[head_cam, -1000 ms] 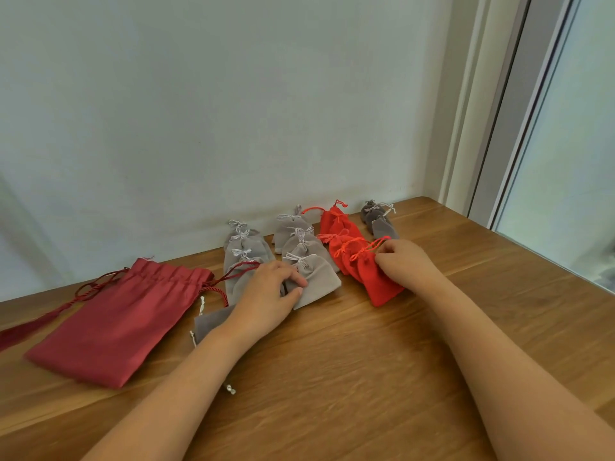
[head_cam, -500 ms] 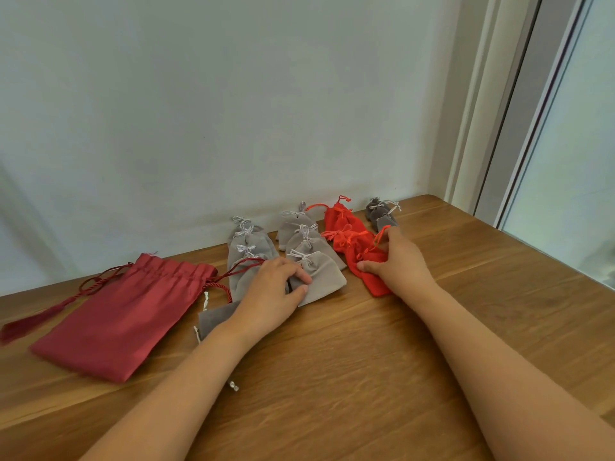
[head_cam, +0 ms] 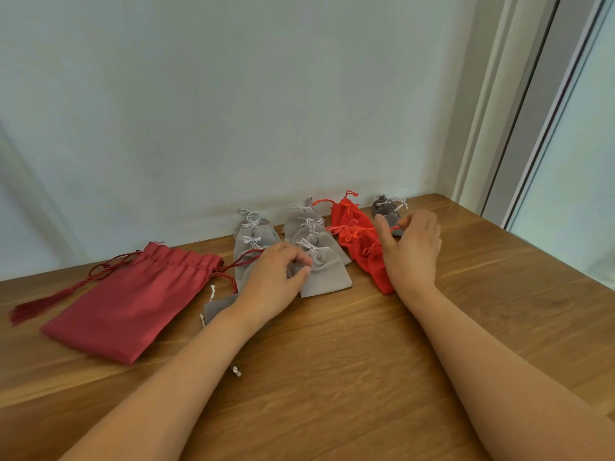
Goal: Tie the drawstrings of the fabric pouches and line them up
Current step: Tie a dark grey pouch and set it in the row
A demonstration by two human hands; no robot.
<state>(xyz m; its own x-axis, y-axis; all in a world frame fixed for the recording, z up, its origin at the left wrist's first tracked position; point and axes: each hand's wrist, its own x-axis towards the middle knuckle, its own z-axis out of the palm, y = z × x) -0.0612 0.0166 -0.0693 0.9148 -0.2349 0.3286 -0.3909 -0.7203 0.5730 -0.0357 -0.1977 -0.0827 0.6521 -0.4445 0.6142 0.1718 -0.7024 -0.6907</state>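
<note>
One wooden desk point(head_cam: 332, 377) carries all items; its rear edge meets the wall point(head_cam: 233, 94). One large dark red pouch point(head_cam: 126, 304) lies flat near the left edge, mouth gathered and pointing toward the rear edge, with its tasselled cord point(head_cam: 36, 307) trailing left. Two hands are in view. The left hand point(head_cam: 273, 281) rests at mid-desk, fingers curled and pinching the front light grey pouch point(head_cam: 327, 277). The right hand point(head_cam: 412, 254) lies toward the right rear corner, thumb and fingers pinching one red drawstring point(head_cam: 395, 230). Two columns of light grey pouches point(head_cam: 253, 237) run from the rear edge forward, overlapping; at least three tied bows show in each, and the exact count cannot be told. One column of about four red pouches point(head_cam: 356, 234) lies just beside them, to the right. Two dark grey pouches point(head_cam: 382, 207) sit nearest the right rear corner. One loose grey pouch point(head_cam: 218, 307) lies partly under the left forearm.
</note>
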